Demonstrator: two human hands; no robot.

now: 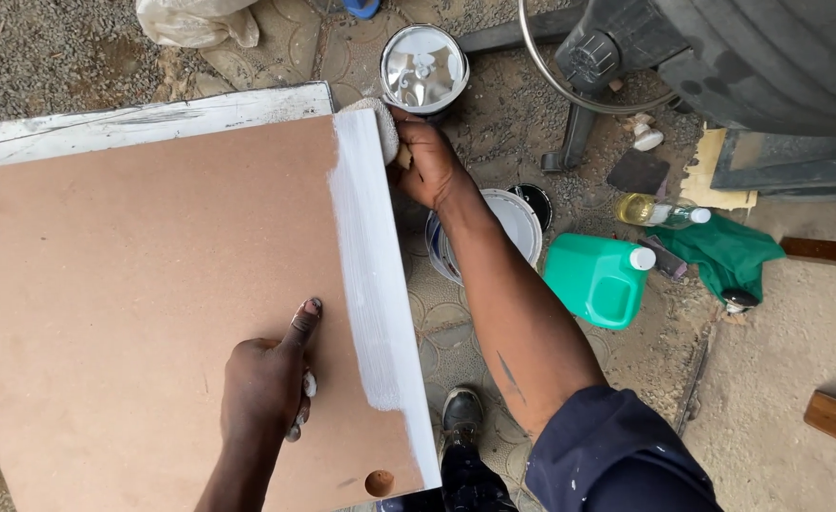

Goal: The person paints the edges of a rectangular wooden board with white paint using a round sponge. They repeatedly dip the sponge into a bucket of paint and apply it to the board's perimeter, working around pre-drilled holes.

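Clamped on a white rag (377, 125), the right hand (429, 163) pressed it at the board's (143, 294) upper-right corner, the painted strip (372, 275) running lengthwise toward the lower frame, while the left hand (268, 379) braced flat mid-board.

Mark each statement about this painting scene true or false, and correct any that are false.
1. The right hand presses a cloth pad at the brown board's far corner. True.
2. The whole board is painted white. False: only a strip along its right edge.
3. The left hand rests on the board. True.
4. The green jug stands on the board. False: it lies on the ground.
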